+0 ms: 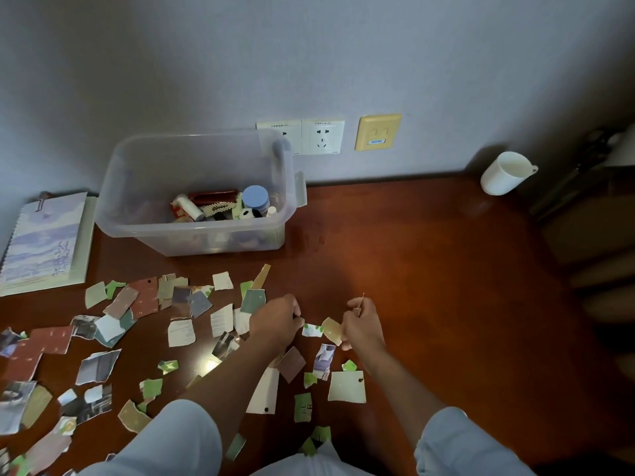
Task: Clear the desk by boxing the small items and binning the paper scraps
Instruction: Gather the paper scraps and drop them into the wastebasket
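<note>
Several torn paper scraps (113,324) lie scattered over the left and middle of the brown desk (446,286). My left hand (276,319) pinches a small white-and-green scrap (312,330) at its left end. My right hand (362,324) grips a tan scrap (332,330) beside it, and a thin pin-like thing sticks up from its fingers. A clear plastic box (196,194) stands at the back against the wall, holding several small items such as a blue-lidded jar (255,198) and a hair clip.
A spiral notebook (44,242) lies at the far left by the wall. A white cup (505,173) lies tilted at the back right. Wall sockets (323,136) sit behind the box. A white bag edge (309,463) shows at the bottom between my arms.
</note>
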`<state>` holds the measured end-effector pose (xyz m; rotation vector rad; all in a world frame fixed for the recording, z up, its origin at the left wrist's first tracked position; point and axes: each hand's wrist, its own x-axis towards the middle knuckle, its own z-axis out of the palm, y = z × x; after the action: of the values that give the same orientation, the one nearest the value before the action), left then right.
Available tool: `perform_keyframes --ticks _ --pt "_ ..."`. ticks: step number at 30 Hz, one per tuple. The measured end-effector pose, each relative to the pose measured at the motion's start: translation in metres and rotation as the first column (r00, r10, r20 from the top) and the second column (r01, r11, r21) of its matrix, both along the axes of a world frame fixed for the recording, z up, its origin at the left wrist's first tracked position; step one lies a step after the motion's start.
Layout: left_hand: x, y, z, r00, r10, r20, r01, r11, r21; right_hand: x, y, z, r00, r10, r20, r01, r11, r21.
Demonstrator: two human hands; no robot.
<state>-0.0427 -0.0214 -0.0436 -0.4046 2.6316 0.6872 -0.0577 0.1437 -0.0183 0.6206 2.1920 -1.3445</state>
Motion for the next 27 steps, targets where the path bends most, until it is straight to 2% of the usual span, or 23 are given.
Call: perform_keyframes --ticks 3,5,7,9,12,16,19,21,23,25,27 --pt "-0.002 0.001 0.000 0.999 0.020 0.032 -0.023 0.995 0.099 0.003 0.004 -0.009 0.965 0.256 -0.057 -0.240 0.950 0.199" --pt "-0.002 0.005 0.002 0.985 0.162 0.053 -0.171 0.950 0.261 0.005 0.004 -0.011 0.932 0.360 -0.039 -0.336 0.900 0.278" --pt "-0.005 0.009 0.007 0.937 0.326 0.121 -0.345 0.825 0.448 0.006 0.004 -0.012 0.902 0.431 -0.012 -0.398 0.844 0.360" --pt "-0.006 0.014 0.013 0.868 0.434 0.240 -0.485 0.644 0.591 0.007 0.003 -0.013 0.872 0.488 0.020 -0.448 0.782 0.434" --pt "-0.006 0.017 0.024 0.766 0.497 0.407 -0.624 0.423 0.657 0.009 0.001 -0.016 0.830 0.554 0.067 -0.511 0.706 0.490" --pt "-0.009 0.018 0.037 0.688 0.513 0.513 -0.693 0.256 0.674 0.009 0.001 -0.014 0.797 0.602 0.046 -0.536 0.670 0.514" --pt "-0.006 0.016 0.039 0.707 0.479 0.520 -0.651 0.155 0.743 0.010 0.002 -0.016 0.828 0.561 0.005 -0.503 0.739 0.448" --pt "-0.004 0.015 0.037 0.728 0.467 0.502 -0.625 0.151 0.766 0.010 0.003 -0.017 0.876 0.481 -0.031 -0.446 0.833 0.327" --pt "-0.004 0.016 0.034 0.754 0.463 0.466 -0.609 0.228 0.759 0.010 0.003 -0.014 0.929 0.366 -0.054 -0.351 0.918 0.185" --pt "-0.002 0.018 0.029 0.813 0.447 0.374 -0.553 0.390 0.736 0.009 0.004 -0.010 0.969 0.245 -0.037 -0.244 0.969 0.033" --pt "0.002 0.020 0.021 0.881 0.405 0.244 -0.450 0.561 0.695 0.009 0.004 -0.006 0.988 0.156 -0.001 -0.155 0.981 -0.117"
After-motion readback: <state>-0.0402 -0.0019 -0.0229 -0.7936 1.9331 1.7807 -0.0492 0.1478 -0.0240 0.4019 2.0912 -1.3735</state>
